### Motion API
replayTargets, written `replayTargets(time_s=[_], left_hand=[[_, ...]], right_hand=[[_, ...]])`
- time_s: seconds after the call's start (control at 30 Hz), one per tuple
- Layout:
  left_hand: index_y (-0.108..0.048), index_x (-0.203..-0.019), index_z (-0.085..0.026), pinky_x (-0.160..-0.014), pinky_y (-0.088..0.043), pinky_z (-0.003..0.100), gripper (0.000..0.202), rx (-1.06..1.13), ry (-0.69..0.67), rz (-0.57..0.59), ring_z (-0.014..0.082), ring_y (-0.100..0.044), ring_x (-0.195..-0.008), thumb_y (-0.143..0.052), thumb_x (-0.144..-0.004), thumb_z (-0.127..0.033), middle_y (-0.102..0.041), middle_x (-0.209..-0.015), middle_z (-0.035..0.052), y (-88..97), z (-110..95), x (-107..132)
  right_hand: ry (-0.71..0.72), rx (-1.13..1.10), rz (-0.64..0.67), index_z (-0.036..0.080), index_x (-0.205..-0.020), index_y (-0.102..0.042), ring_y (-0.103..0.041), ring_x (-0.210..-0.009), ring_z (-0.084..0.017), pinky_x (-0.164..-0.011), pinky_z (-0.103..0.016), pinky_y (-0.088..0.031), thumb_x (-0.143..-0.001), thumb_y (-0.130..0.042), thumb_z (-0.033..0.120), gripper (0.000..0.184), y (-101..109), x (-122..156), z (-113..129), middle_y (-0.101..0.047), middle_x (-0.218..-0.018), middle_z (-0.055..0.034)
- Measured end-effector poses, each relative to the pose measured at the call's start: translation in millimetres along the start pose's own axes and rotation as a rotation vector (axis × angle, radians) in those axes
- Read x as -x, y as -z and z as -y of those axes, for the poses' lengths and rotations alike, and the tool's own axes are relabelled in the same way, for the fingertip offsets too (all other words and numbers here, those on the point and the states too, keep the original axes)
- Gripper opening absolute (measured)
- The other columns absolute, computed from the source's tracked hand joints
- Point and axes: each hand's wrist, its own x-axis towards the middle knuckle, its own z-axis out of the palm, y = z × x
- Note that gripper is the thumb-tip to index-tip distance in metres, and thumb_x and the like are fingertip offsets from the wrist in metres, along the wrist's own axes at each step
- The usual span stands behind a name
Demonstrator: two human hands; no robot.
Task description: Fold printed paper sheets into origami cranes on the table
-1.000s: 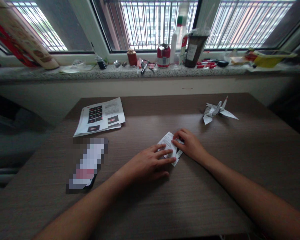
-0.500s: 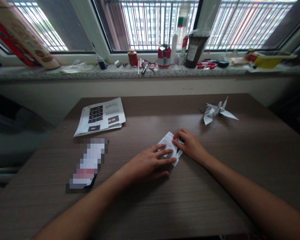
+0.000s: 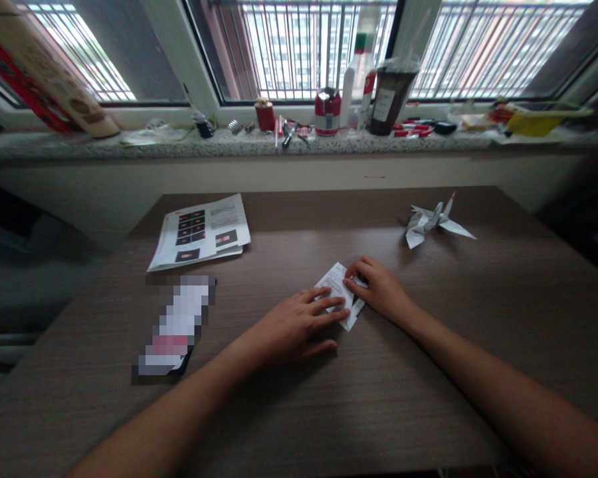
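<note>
A small folded sheet of printed paper (image 3: 335,277) lies flat on the brown table in front of me, one corner pointing away. My left hand (image 3: 301,325) rests on its left and near side, fingers spread and pressing it down. At its right edge, my right hand (image 3: 373,282) has thumb and fingertips closed in a pinch on a folded flap. The fingers hide part of the paper's right side. Farther off to the right stands a folded paper crane (image 3: 433,222), with neither hand on it.
Printed sheets (image 3: 204,229) lie at the table's far left, with a blurred-out phone (image 3: 179,325) nearer me. Along the granite windowsill (image 3: 154,149) stand a red can (image 3: 327,113), a dark lidded cup (image 3: 391,99), a bottle (image 3: 353,83) and a yellow container (image 3: 535,121).
My left hand's fingers have shifted very slightly on the paper. The right hand and the paper look the same.
</note>
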Motion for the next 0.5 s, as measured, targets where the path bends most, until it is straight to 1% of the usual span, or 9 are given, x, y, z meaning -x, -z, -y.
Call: replayTargets(time_s=[0.2,0.33,0.5], left_hand=[[-0.046,-0.155,-0.03,-0.121,-0.038,0.054,0.059,-0.031,0.004,0.032,0.0324,-0.041,-0.148,-0.065,-0.1,-0.044,-0.048,-0.159,0.0071,1.6,-0.9,-1.3],[-0.049,-0.153,-0.032,-0.119,-0.038,0.056,0.057,-0.041,0.014,0.016,0.0338,-0.043,-0.146,-0.064,-0.1,-0.046,-0.045,-0.161,0.0083,0.8,-0.2,-1.8],[-0.051,-0.151,-0.033,-0.118,-0.039,0.056,0.052,-0.054,0.024,0.01,0.0336,-0.044,-0.145,-0.062,-0.102,-0.045,-0.048,-0.159,0.0076,-1.1,1.4,-2.5]], right_hand=[[0.003,-0.002,-0.001,0.021,-0.092,-0.066,-0.06,-0.089,-0.021,-0.081,-0.033,-0.046,-0.095,-0.067,0.021,0.003,0.3,0.3,1.4,-0.061,-0.094,-0.004],[0.004,0.014,-0.001,0.021,-0.094,-0.068,-0.059,-0.087,-0.021,-0.079,-0.033,-0.046,-0.094,-0.068,0.021,0.001,0.7,1.1,2.6,-0.061,-0.094,-0.0038],[0.026,0.028,-0.007,0.022,-0.095,-0.067,-0.059,-0.087,-0.021,-0.079,-0.033,-0.046,-0.095,-0.068,0.022,0.0,0.2,1.9,0.2,-0.061,-0.094,-0.0041]])
